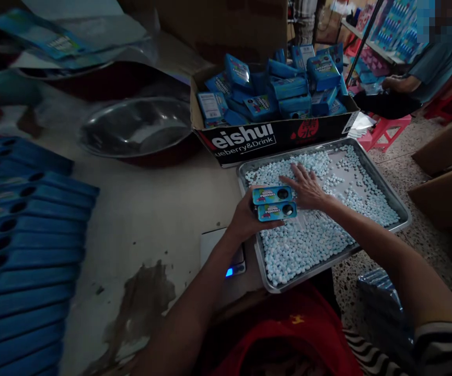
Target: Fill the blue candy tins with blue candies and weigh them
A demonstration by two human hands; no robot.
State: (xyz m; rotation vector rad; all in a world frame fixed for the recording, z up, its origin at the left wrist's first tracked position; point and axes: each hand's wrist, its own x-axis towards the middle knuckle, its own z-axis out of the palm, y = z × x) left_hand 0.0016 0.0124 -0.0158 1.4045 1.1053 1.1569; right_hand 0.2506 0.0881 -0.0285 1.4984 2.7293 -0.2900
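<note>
My left hand (245,216) is closed around two small blue candy boxes (276,212), held side by side with their ends facing up. Each end has a round dark hole, and something white shows in the nearer one. Just right of the boxes, my right hand (308,189) lies with its fingers spread on pale blue and white candies (308,248). The candies cover much of a shallow metal tray (405,216), and both hands are over it.
Behind the tray stands a carton (249,137) heaped with blue boxes (261,106). A digital scale (231,263) sits to the left, near a metal bowl (131,149). Rows of blue boxes (45,230) line the far left. Another person (429,73) sits at the upper right.
</note>
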